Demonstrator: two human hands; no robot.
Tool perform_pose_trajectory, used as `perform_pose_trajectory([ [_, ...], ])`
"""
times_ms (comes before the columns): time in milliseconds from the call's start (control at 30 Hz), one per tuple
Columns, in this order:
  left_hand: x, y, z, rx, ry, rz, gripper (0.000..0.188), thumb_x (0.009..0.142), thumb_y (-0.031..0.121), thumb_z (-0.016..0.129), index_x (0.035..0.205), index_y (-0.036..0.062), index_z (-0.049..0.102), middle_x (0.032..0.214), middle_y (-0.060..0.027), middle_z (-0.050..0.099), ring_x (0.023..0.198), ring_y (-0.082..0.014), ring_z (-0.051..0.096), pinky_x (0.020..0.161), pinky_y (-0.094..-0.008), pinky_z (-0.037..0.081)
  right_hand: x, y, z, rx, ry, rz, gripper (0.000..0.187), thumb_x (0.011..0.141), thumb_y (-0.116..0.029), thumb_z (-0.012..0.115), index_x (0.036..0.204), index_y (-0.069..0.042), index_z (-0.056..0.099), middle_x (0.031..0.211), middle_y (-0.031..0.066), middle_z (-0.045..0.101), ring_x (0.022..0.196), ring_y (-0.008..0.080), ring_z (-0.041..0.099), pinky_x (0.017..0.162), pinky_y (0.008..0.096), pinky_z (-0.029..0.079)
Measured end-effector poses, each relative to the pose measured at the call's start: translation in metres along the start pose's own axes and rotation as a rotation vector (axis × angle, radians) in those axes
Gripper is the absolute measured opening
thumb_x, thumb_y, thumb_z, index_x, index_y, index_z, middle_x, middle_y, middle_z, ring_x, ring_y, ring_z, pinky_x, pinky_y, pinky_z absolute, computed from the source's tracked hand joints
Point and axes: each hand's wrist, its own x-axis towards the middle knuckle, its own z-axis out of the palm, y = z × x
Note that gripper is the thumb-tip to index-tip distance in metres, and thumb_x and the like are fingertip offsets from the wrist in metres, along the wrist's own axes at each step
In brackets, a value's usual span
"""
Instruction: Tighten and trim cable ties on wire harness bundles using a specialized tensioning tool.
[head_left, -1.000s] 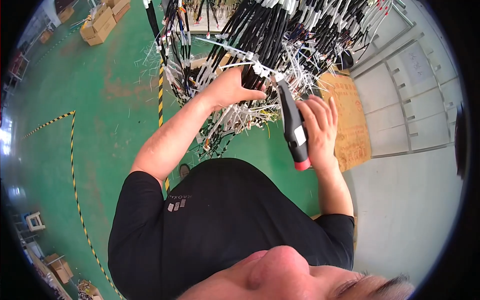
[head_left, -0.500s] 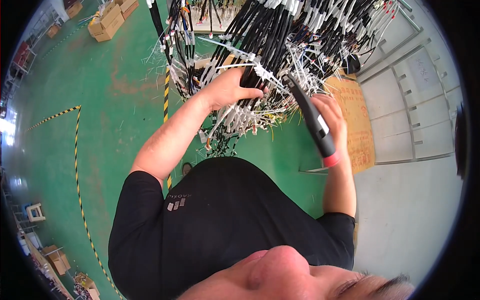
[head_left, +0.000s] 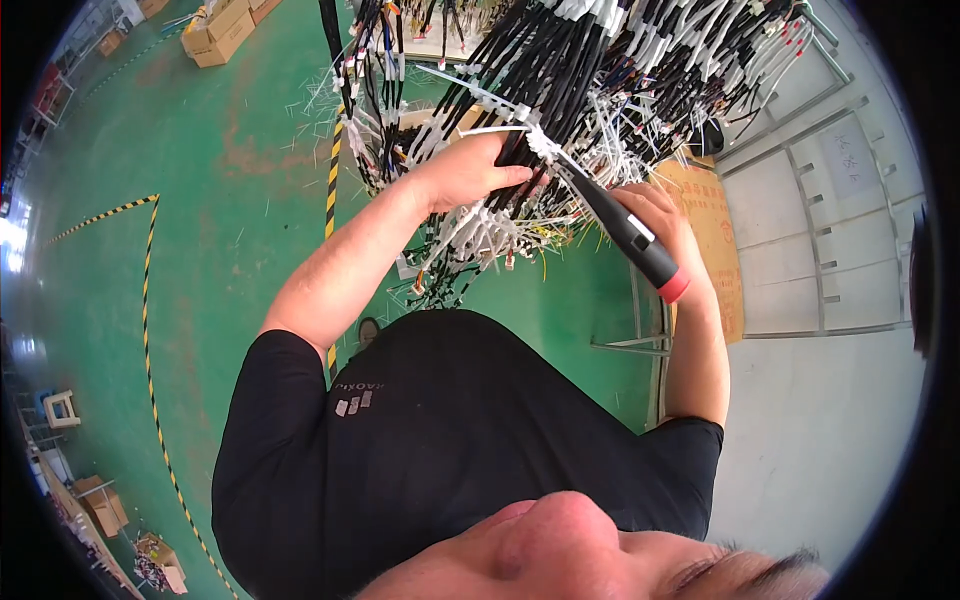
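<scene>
A thick bundle of black-sleeved wires [head_left: 553, 88] with white connectors hangs in front of me. My left hand [head_left: 468, 176] is closed round its lower part, the thumb lying across the front. Just above that thumb, white cable ties [head_left: 541, 141] cross the bundle, their tails sticking out to the left. My right hand [head_left: 655, 214] grips a black cable tie gun [head_left: 630, 236] with a red end cap. The gun slants up to the left, and its nose meets the cable ties at the bundle. Most of the right fingers are hidden behind the gun's body.
More hanging wires with white ends [head_left: 690, 60] crowd the right side. A brown cardboard sheet [head_left: 712, 255] leans near a pale panel with metal rails [head_left: 822, 235]. Cardboard boxes [head_left: 218, 35] sit at the far left on the green floor [head_left: 240, 200], which has yellow-black tape lines.
The cable tie gun's nose has come up against the cable ties, and its body has tilted flatter, the red end moving right. My left hand keeps its hold on the bundle.
</scene>
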Motion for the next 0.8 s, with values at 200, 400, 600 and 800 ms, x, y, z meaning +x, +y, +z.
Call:
perform_pose_trajectory([
  [200, 0.001, -0.01, 0.001, 0.432, 0.14, 0.049, 0.028, 0.103, 0.007, 0.062, 0.13, 0.0017, 0.068, 0.118, -0.0069, 0.077, 0.109, -0.0146, 0.071, 0.101, -0.0331, 0.053, -0.007, -0.024, 0.027, -0.025, 0.141, 0.066, 0.036, 0.083, -0.019, 0.069, 0.115, -0.003, 0.069, 0.104, 0.0155, 0.069, 0.101, 0.0389, 0.067, 0.093, 0.0457, 0.053],
  [400, 0.006, -0.02, -0.008, 0.251, 0.069, 0.052, 0.036, 0.099, 0.016, 0.071, 0.133, 0.0046, 0.064, 0.117, -0.0116, 0.075, 0.107, -0.0212, 0.071, 0.097, -0.0378, 0.054, -0.021, -0.002, 0.05, -0.091, 0.202, 0.121, 0.019, 0.078, -0.016, 0.074, 0.09, -0.003, 0.068, 0.079, 0.0115, 0.062, 0.079, 0.0355, 0.066, 0.073, 0.0441, 0.051],
  [600, 0.019, -0.008, -0.044, -0.199, -0.445, -0.043, 0.068, 0.09, 0.01, 0.08, 0.151, 0.003, 0.051, 0.144, -0.0101, 0.065, 0.132, -0.0211, 0.061, 0.116, -0.0403, 0.045, -0.034, 0.013, 0.049, -0.185, 0.285, 0.082, 0.043, 0.087, -0.016, 0.076, 0.126, -0.003, 0.064, 0.131, 0.0158, 0.068, 0.128, 0.0375, 0.062, 0.122, 0.0543, 0.038],
  [800, 0.055, -0.021, -0.061, -0.129, -0.831, -0.067, 0.084, 0.091, 0.024, 0.085, 0.159, -0.0002, 0.042, 0.158, -0.011, 0.055, 0.146, -0.0236, 0.052, 0.124, -0.0411, 0.039, -0.041, 0.005, 0.055, -0.04, 0.366, 0.174, 0.043, 0.087, -0.013, 0.079, 0.126, -0.002, 0.063, 0.128, 0.0185, 0.067, 0.118, 0.0372, 0.066, 0.104, 0.0433, 0.052],
])
